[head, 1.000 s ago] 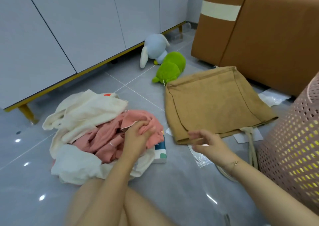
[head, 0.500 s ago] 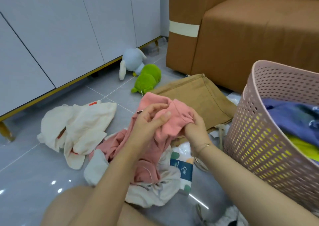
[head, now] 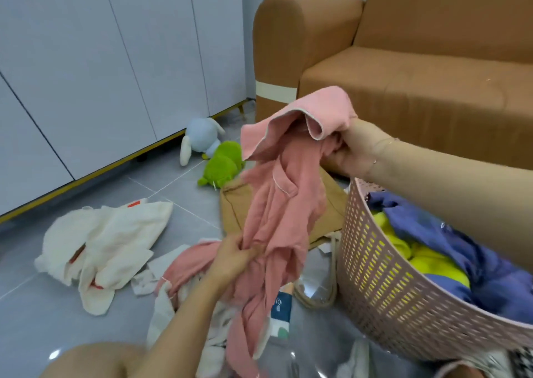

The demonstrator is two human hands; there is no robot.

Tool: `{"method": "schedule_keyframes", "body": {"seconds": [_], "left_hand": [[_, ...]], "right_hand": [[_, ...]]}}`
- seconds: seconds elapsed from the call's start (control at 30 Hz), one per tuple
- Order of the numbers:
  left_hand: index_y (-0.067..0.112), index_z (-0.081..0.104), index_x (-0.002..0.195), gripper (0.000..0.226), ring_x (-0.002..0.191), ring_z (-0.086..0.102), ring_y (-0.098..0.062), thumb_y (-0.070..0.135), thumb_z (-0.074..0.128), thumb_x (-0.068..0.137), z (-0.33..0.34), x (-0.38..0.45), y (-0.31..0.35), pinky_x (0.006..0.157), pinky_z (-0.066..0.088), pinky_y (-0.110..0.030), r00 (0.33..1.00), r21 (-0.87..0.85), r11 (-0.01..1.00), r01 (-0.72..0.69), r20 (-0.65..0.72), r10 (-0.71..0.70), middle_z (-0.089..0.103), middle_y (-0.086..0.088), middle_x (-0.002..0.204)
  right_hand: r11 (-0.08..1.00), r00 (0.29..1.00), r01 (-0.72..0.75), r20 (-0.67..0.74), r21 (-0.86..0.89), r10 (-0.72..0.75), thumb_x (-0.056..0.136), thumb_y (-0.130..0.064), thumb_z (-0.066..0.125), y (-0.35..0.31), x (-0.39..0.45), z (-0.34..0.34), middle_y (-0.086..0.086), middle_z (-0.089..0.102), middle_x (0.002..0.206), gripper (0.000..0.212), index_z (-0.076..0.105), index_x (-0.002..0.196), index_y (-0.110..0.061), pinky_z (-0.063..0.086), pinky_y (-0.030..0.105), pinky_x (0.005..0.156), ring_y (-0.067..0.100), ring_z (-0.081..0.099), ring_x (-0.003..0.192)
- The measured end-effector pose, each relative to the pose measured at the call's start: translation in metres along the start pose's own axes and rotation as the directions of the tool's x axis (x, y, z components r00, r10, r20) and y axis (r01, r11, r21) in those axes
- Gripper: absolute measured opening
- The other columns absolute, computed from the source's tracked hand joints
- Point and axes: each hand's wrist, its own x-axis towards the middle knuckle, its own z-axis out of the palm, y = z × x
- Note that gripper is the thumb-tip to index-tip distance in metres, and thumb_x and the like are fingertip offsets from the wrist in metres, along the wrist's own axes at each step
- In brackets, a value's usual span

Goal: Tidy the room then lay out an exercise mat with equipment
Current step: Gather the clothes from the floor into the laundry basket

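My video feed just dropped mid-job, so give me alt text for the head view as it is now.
A person holds a pink garment up over a grey tiled floor, the right hand gripping its top and the left hand gripping its middle, beside a pink laundry basket holding blue and yellow clothes. A white garment, two plush toys and a brown sofa lie beyond.

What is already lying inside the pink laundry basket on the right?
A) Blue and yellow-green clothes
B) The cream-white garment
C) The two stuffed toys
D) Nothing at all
A: the pink basket holds a blue garment over yellow-green fabric, while the stuffed toys and the cream-white garment lie on the floor.
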Motion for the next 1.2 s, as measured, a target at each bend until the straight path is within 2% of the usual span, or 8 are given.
{"method": "schedule_keyframes", "body": {"seconds": [0.23,0.4,0.53,0.67,0.8,0.97,1.07,1.2], "left_hand": [[0.012,0.06,0.124,0.032,0.12,0.057,-0.02,0.013,0.053,0.092,0.048,0.003,0.106,0.104,0.043,-0.038,0.921,-0.4,0.829,-0.39,-0.167,0.352,0.065,-0.004,0.123],[0.016,0.062,0.114,0.024,0.107,0.061,-0.018,0.018,0.055,0.091,0.081,0.002,0.204,0.099,0.047,-0.038,0.846,-0.485,0.701,-0.522,-0.189,0.499,0.066,-0.008,0.113],[0.023,0.059,0.118,0.026,0.098,0.057,0.009,0.014,0.051,0.096,0.13,0.002,0.233,0.09,0.041,-0.01,0.758,-0.172,0.753,-0.636,0.046,0.651,0.063,0.013,0.108],[0.029,0.042,0.142,0.051,0.136,0.035,-0.008,0.037,0.053,0.092,0.167,0.018,0.204,0.11,0.024,-0.019,0.762,0.321,0.714,-0.622,0.458,0.458,0.042,0.008,0.147],[0.036,0.055,0.128,0.053,0.131,0.044,-0.024,0.061,0.045,0.082,0.172,0.02,0.186,0.11,0.031,-0.04,0.815,0.592,0.577,-0.562,0.515,0.265,0.053,0.002,0.139],[0.033,0.063,0.108,0.025,0.108,0.056,-0.007,0.038,0.056,0.085,0.151,0.013,0.171,0.103,0.04,-0.038,0.821,0.401,0.743,-0.536,0.043,0.569,0.062,0.012,0.116],[0.035,0.043,0.13,0.069,0.126,0.045,-0.016,0.058,0.061,0.068,0.123,0.002,0.144,0.107,0.037,-0.043,0.939,0.189,0.933,-0.305,-0.105,0.328,0.044,0.007,0.138],[0.035,0.039,0.135,0.082,0.114,0.059,-0.019,0.052,0.076,0.064,0.114,-0.021,0.111,0.101,0.044,-0.047,0.928,-0.29,0.925,0.243,0.349,-0.134,0.058,0.006,0.131]], "right_hand": [[0.974,0.993,0.105,-0.068,0.201,-0.093,0.088,-0.014,0.056,-0.046,-0.018,-0.104,-0.002,0.057,0.056,0.007,0.055,0.095,-0.011,0.045,0.015,0.041,0.002,0.05,0.042],[0.966,0.988,0.117,-0.123,0.231,-0.09,0.082,-0.046,0.056,-0.057,-0.025,-0.163,0.006,0.066,0.122,0.055,0.059,0.125,-0.013,0.054,0.032,0.085,0.02,0.064,0.109],[0.917,0.946,0.243,-0.288,0.316,-0.152,0.088,-0.028,0.044,-0.069,-0.034,-0.211,0.014,0.069,0.113,0.04,0.062,0.116,-0.005,0.049,0.042,0.092,0.028,0.065,0.106],[0.964,0.885,-0.104,-0.466,-0.244,-0.022,0.083,0.009,0.04,-0.046,-0.038,-0.257,0.009,0.069,0.068,0.026,0.057,0.076,-0.01,0.05,0.038,0.069,0.027,0.059,0.08],[0.242,0.948,-0.263,-0.204,-0.934,0.243,0.084,-0.006,0.064,-0.015,-0.046,-0.256,0.006,0.063,0.089,0.009,0.062,0.087,-0.015,0.055,0.033,0.069,0.021,0.06,0.081],[-0.328,0.778,0.071,-0.153,-0.942,0.61,0.06,-0.028,0.083,0.013,-0.045,-0.232,0.001,0.059,0.121,0.069,0.059,0.124,-0.018,0.044,0.032,0.1,0.023,0.052,0.12],[-0.372,0.758,0.071,-0.193,-0.925,0.624,0.08,-0.014,0.072,-0.013,-0.055,-0.22,-0.012,0.052,0.093,0.05,0.054,0.126,-0.024,0.048,0.024,0.08,0.012,0.051,0.092],[-0.157,0.835,-0.045,-0.124,-0.987,0.536,0.083,-0.005,0.064,-0.03,-0.055,-0.23,-0.017,0.054,0.078,0.027,0.068,0.092,-0.03,0.045,0.019,0.07,0.0,0.045,0.072]]}}
